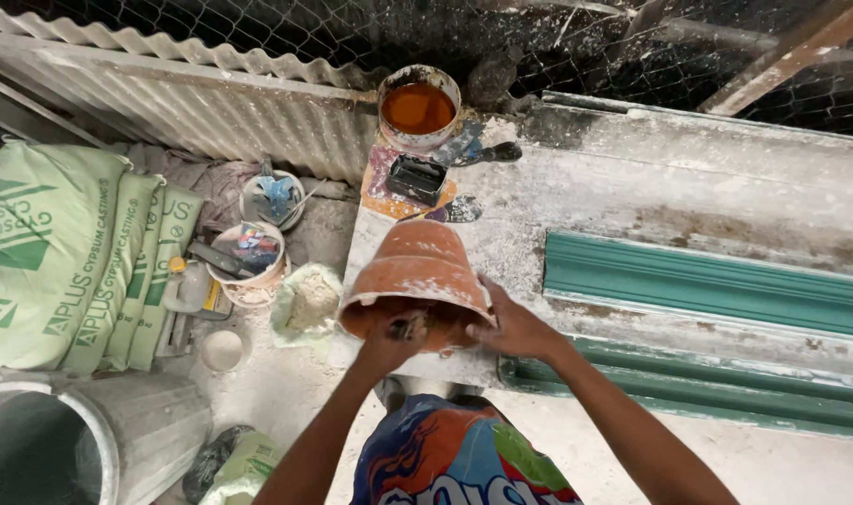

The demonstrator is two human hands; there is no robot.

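**At the bench's near edge: pot tipped toward the person, both hands on its mouth**

On the near left corner of the white-dusted workbench (632, 178) lies a terracotta pot (415, 271), tipped on its side. Its long axis runs away from the person: closed base pointing off toward the far wall, open mouth facing back at the hands. So the pot sits directly ahead of both hands, centred between the arms, rim nearest.

Left hand (389, 344) is at the lower left of the rim, fingers curled narrow around a small dark tool (410, 326), which pokes into the mouth; can't tell what kind. Right hand (513, 325) is spread flat, palm and fingers on the right side of the rim, bracing the pot. Both touch it; neither is clearly nearer, left slightly lower.

Beyond the pot, further along the same line: a black tray (417, 178), then a tin of orange-brown liquid (417, 109), both apart from the pot. Green moulded trim (707, 285) lies to the right on the bench, long axis crosswise to the pot's. Sacks (62, 252) and small tubs (247, 252) are on the floor well off left.
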